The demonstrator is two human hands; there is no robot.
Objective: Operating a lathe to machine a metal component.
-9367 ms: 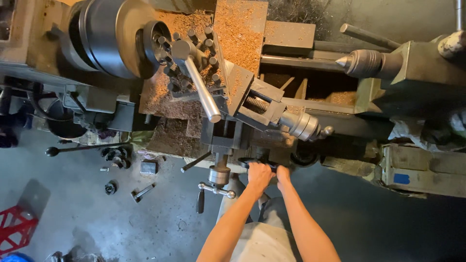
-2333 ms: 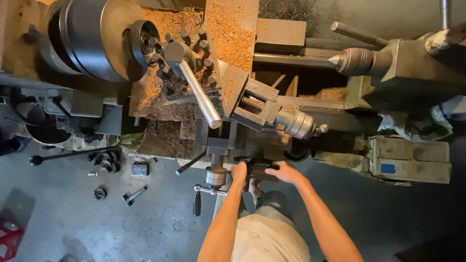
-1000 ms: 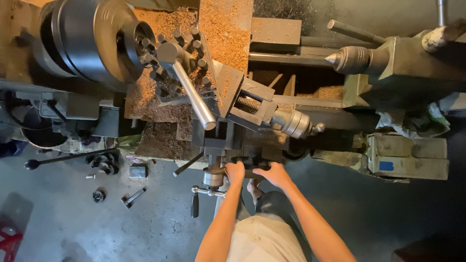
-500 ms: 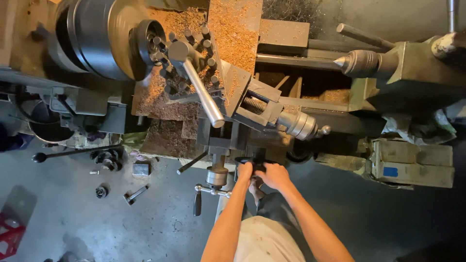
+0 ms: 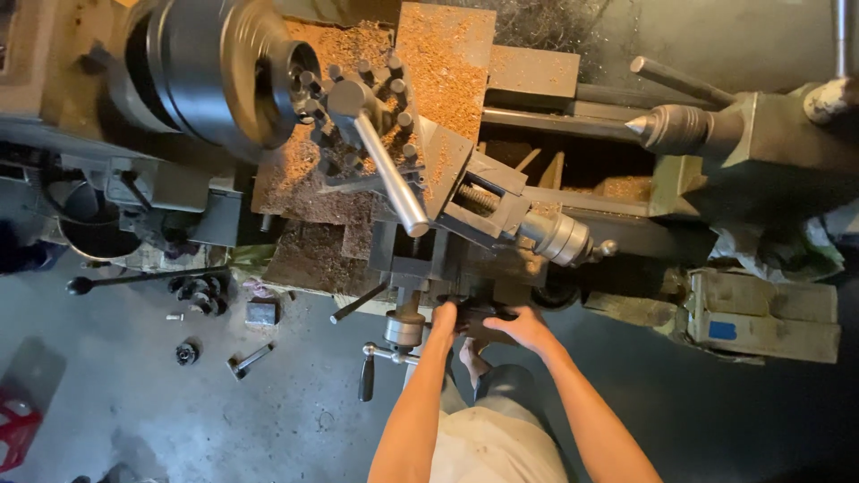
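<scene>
I look straight down on a metal lathe. My left hand (image 5: 445,317) and my right hand (image 5: 519,326) both grip the dark carriage handwheel (image 5: 474,315) on the apron's front. Just left of it hangs a smaller crank handle (image 5: 380,353) with a black grip. Above my hands sits the tool post (image 5: 362,98) with its long shiny lever (image 5: 391,174), next to the big grey chuck (image 5: 215,67). The compound slide (image 5: 488,201) and its round silver dial (image 5: 559,237) lie to the right.
Brown chips (image 5: 438,54) cover the carriage and bed. The tailstock (image 5: 743,134) with its pointed centre stands at right. On the concrete floor at left lie a long bar (image 5: 143,277), small metal parts (image 5: 246,358) and a red crate (image 5: 18,429). My feet show below the handwheel.
My hands have stayed on the handwheel, shifting their grip around it. The view has swayed slightly left and right.
</scene>
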